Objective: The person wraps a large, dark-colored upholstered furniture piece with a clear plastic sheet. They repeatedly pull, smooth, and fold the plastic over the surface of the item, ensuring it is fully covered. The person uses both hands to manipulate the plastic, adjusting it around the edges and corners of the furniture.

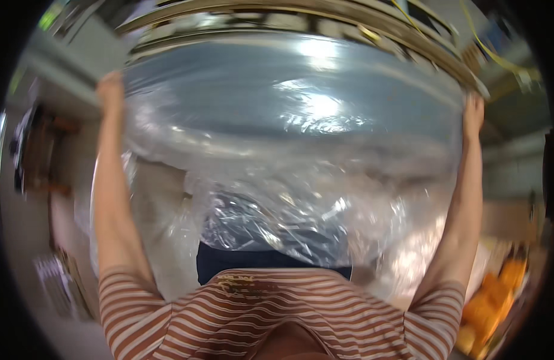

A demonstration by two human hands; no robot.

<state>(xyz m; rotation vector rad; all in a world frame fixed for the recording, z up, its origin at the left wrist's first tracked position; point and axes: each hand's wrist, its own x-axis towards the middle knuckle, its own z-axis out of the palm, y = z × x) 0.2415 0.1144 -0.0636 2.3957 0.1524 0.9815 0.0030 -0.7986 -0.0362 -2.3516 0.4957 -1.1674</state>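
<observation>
A wide sheet of clear plastic film [271,174] stretches between my two hands and hangs down in crinkled folds over my lap. Behind or beneath its upper part shows a smooth grey-blue surface [217,78] with bright light reflections; I cannot tell whether it is a panel or more layered film. At the sheet's left edge my left hand [110,90] is closed on the film with the arm stretched out. My right hand [473,113] grips the opposite edge, also at arm's length. Motion blurs the fingers somewhat.
Wooden slats or boards [277,7] run across the far side, just past the film. A yellow hose or cord [490,51] hangs at the far right. An orange object [496,294] lies at the lower right. Dark blurred equipment [40,150] stands at the left.
</observation>
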